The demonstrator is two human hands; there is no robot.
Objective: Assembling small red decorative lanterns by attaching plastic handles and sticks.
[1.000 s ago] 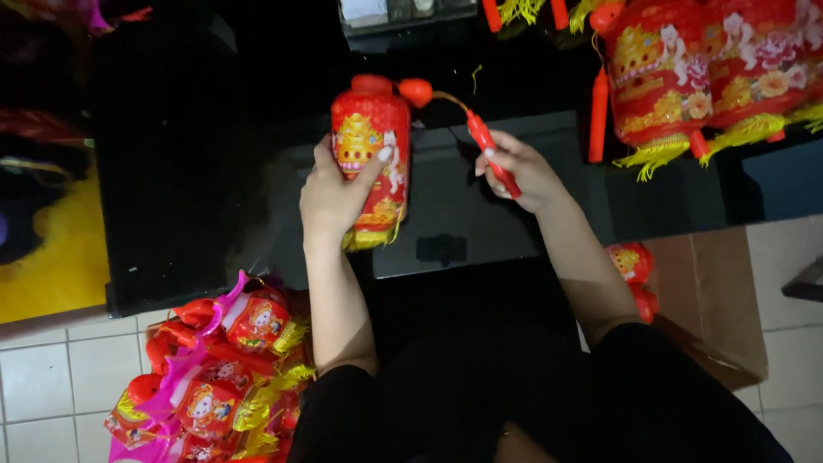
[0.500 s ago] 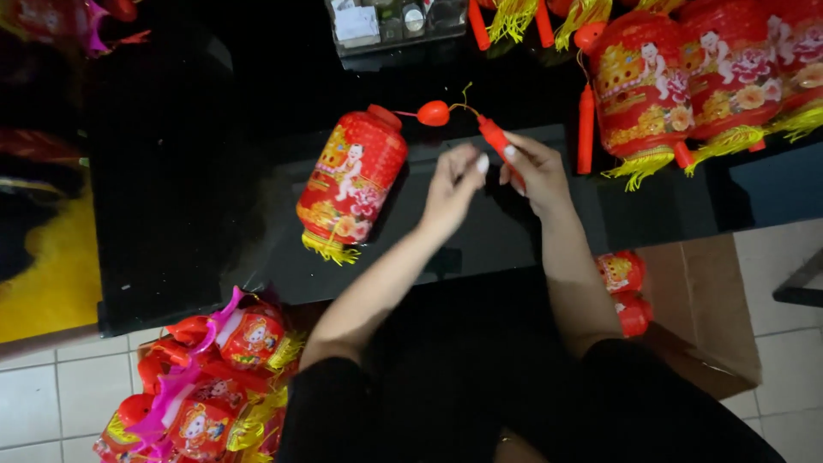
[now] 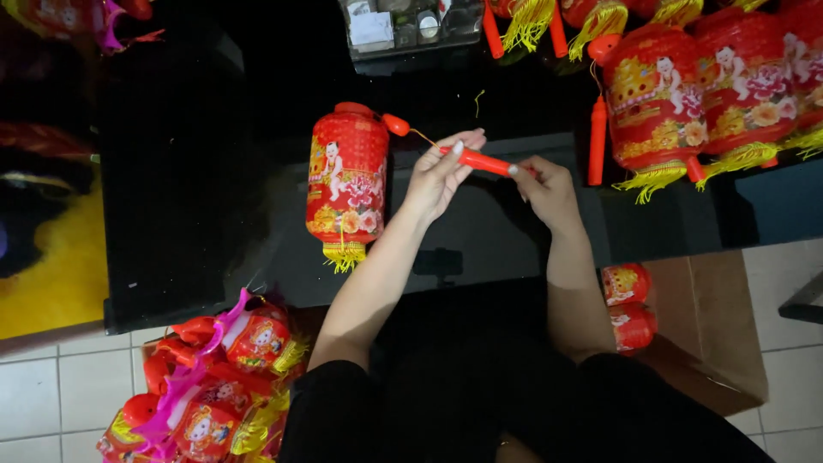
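Observation:
A red paper lantern [image 3: 346, 180] with gold trim and a yellow tassel hangs upright over the black table [image 3: 189, 214]. A thin cord runs from its red top knob to a red handle stick [image 3: 482, 161]. My left hand [image 3: 439, 176] pinches the stick's near end with its fingertips. My right hand [image 3: 545, 189] grips the stick's other end. Both hands are to the right of the lantern and do not touch its body.
Finished red lanterns [image 3: 686, 94] with yellow tassels lie at the table's back right. A pile of folded lanterns [image 3: 214, 386] sits on the tiled floor at lower left. A brown cardboard box [image 3: 703, 334] holding two small lanterns stands at right. A clear tray [image 3: 403, 26] is at the back.
My left hand let go of the lantern body and moved right to the handle stick. The lantern swung from tilted to hanging upright on its cord.

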